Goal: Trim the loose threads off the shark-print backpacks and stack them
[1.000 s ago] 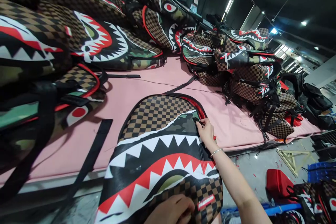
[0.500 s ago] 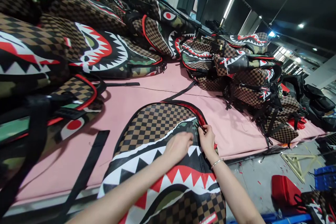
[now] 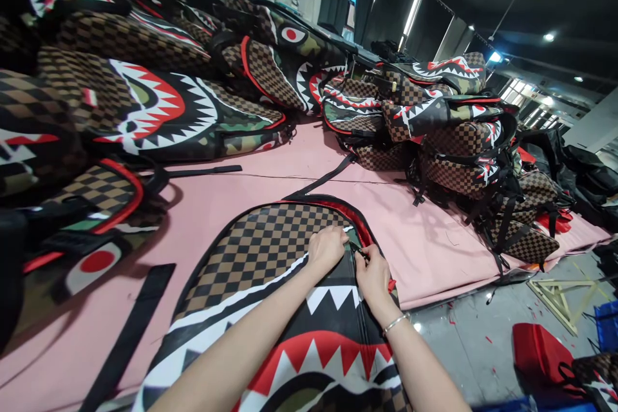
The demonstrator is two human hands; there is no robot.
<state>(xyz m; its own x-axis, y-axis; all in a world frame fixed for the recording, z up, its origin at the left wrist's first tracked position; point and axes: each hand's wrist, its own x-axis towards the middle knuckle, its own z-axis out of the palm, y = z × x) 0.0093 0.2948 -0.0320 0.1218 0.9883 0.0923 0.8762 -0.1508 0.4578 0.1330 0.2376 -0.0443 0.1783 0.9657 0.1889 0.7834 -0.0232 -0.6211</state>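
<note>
Pink surface point(image 3: 425, 238) spans the frame, with a bag pile point(image 3: 449, 129) at upper right and a second pile point(image 3: 164, 103) at upper left; one bag point(image 3: 265, 232) lies at lower centre, its checkered, toothed front facing up; its front panel looks assembled and printed, yet its upper right edge gapes, showing red lining point(image 3: 356, 217), so work at that edge appears unfinished; the right hand point(image 3: 374, 277) has its fingers clamped on a dark piece point(image 3: 356, 249), perhaps a zip pull, at that edge; the left hand point(image 3: 329, 249) is just beside it, fingers curled over the bag's front, though I cannot tell whether they grip anything; how finished the piled bags are, I cannot tell either.
</note>
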